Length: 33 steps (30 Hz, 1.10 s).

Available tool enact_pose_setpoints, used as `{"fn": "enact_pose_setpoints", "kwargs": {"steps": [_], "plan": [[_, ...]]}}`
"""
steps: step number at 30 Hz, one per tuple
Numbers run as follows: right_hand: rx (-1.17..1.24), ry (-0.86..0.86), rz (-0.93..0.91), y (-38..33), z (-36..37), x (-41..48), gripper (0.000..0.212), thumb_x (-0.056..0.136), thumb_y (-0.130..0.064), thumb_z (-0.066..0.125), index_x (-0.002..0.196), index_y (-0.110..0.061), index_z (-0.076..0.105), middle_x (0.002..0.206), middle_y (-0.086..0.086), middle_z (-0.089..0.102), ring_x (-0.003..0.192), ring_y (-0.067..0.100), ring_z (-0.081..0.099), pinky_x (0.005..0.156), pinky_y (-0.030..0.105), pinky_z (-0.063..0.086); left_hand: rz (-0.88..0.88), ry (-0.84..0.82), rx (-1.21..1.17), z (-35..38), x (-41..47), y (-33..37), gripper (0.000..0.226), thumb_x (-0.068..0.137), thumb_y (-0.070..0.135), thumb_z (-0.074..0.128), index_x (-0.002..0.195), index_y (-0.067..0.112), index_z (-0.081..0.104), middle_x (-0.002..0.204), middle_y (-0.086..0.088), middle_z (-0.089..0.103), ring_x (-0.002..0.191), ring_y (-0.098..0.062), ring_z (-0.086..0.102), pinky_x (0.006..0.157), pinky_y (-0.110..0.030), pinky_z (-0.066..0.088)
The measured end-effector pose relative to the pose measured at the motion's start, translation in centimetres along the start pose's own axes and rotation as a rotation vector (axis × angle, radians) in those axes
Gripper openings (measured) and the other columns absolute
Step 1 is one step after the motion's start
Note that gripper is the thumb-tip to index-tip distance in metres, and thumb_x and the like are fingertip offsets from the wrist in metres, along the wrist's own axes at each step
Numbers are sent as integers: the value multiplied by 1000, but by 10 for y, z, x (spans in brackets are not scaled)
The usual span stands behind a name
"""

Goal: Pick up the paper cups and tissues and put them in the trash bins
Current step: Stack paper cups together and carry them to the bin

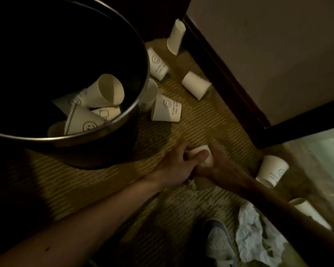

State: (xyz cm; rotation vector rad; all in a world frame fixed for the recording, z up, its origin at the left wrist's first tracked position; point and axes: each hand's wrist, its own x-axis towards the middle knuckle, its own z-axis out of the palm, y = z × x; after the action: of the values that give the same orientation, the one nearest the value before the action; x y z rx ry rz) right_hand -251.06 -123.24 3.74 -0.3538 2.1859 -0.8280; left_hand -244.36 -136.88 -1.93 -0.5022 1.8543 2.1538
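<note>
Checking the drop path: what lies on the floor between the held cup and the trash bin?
Bare carpet only, per the head view, between held cup and trash bin.

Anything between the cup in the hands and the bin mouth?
Nothing visible. Left hand and right hand grip the paper cup; only bare carpet lies between it and the trash bin, whose mouth is open. Loose cups lie farther off.

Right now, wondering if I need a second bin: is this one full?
Not full: the trash bin holds only a few paper cups at its bottom.

Left hand (173,165), right hand (219,169), both curled
</note>
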Motion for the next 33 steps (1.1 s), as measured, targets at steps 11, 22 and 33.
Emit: {"fn": "enact_pose_setpoints", "kwargs": {"steps": [11, 22, 33], "plan": [[-233, -22, -238, -39, -51, 46, 32, 75, -16, 80, 92, -31, 58, 82, -19, 61, 72, -24, 53, 57, 0, 39, 27, 146, 232, -11, 15, 61, 37, 90, 61, 53, 119, 38, 50, 100, 19, 59, 92, -3, 59, 74, -26, 44], [-74, -407, -317, -41, -54, 126, 60, 57, -43, 85, 111, -40, 57, 102, -19, 69, 91, 0, 66, 70, 21, 54, -267, 173, 341, -32, -45, 99, 41, 79, 73, 46, 112, 79, 24, 121, 28, 48, 111, 5, 51, 96, -27, 46], [201, -390, -170, -31, -73, 196, 45, 70, -32, 82, 109, -33, 59, 103, -5, 71, 92, 14, 68, 75, 35, 55, -460, 602, 86, 1, 64, 70, 71, 100, 43, 49, 153, 39, 3, 147, 1, 46, 128, -26, 49, 106, -44, 43]]}}
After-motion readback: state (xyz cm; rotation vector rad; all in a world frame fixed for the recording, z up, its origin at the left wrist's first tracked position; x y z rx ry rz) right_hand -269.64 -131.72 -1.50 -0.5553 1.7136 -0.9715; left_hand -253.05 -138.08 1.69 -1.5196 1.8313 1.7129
